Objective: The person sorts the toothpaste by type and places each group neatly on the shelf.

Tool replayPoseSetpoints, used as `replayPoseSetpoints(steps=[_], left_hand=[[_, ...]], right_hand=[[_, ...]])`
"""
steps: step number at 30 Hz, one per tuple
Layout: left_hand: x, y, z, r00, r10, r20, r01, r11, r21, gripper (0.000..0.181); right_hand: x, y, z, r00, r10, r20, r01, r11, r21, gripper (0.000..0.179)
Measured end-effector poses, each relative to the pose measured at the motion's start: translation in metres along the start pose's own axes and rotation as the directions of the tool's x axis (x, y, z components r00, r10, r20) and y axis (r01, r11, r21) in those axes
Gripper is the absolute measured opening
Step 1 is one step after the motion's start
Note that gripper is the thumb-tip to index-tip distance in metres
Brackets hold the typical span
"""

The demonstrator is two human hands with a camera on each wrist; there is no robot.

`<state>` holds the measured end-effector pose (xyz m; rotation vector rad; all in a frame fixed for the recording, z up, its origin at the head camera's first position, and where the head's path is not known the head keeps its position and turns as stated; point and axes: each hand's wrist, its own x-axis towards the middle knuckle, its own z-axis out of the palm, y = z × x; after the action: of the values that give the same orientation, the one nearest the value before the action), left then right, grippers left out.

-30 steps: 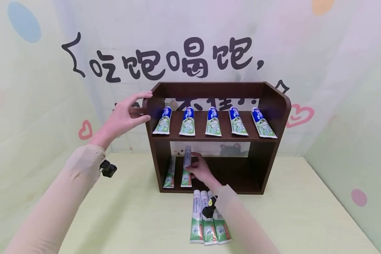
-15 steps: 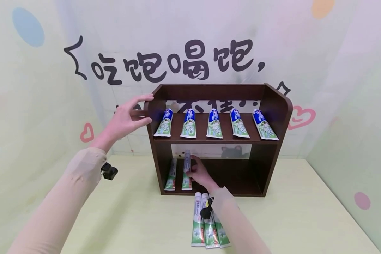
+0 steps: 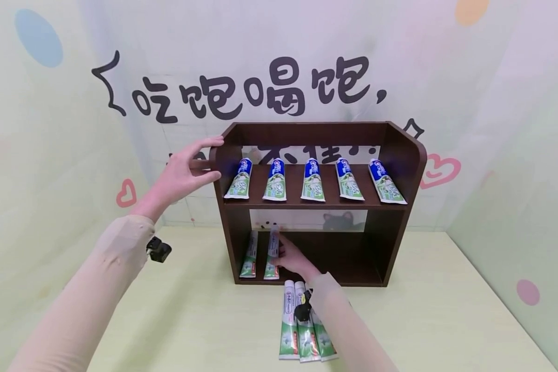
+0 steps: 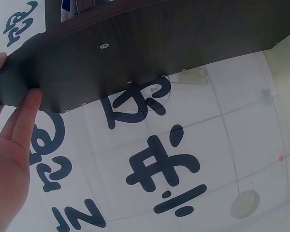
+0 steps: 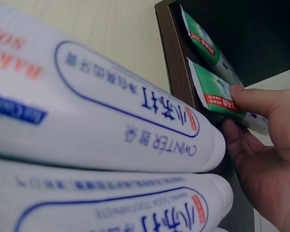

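My right hand (image 3: 295,257) pinches a white-and-green toothpaste tube (image 3: 271,261) in the lower compartment of a dark brown shelf rack (image 3: 307,133). In the right wrist view, my thumb lies on top of this tube (image 5: 213,92), with the fingers at its side. To its left on the same board lies a matching tube (image 3: 249,258). My left hand (image 3: 179,173) touches the rack's left side panel, index finger at the sloped top edge and thumb lower at the front edge. In the left wrist view, a straight finger (image 4: 31,108) rests against the panel's outer face.
Several blue-and-green toothpaste tubes (image 3: 313,181) stand spaced in a row on the upper shelf. Three white-and-green tubes (image 3: 289,323) lie side by side on the pale table (image 3: 204,320) before the rack, below my right wrist. A printed wall (image 3: 167,46) rises behind.
The tube in my right hand has come down and its capped end has dropped farther back into the lower compartment. My left hand stays at the side panel.
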<state>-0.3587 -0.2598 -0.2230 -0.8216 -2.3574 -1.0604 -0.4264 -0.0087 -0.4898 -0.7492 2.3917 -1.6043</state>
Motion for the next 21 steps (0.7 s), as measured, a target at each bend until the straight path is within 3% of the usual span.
replayPoseSetpoints(steps=[8,21], left_hand=[[-0.0017,0.0007,-0.0008,1.0,-0.007,-0.007,0.007,1.0,0.007,0.065],[-0.0003,0.0018,0.0002,1.0,0.003,-0.007,-0.003,1.0,0.015,0.065]], right_hand=[[-0.0036,-0.0028,-0.0034,0.998,0.014,0.065,-0.017,0.999,0.044,0.094],[-0.0044,0.0012,-0.0046,0.998,0.052,0.047,-0.053,0.998,0.02,0.092]])
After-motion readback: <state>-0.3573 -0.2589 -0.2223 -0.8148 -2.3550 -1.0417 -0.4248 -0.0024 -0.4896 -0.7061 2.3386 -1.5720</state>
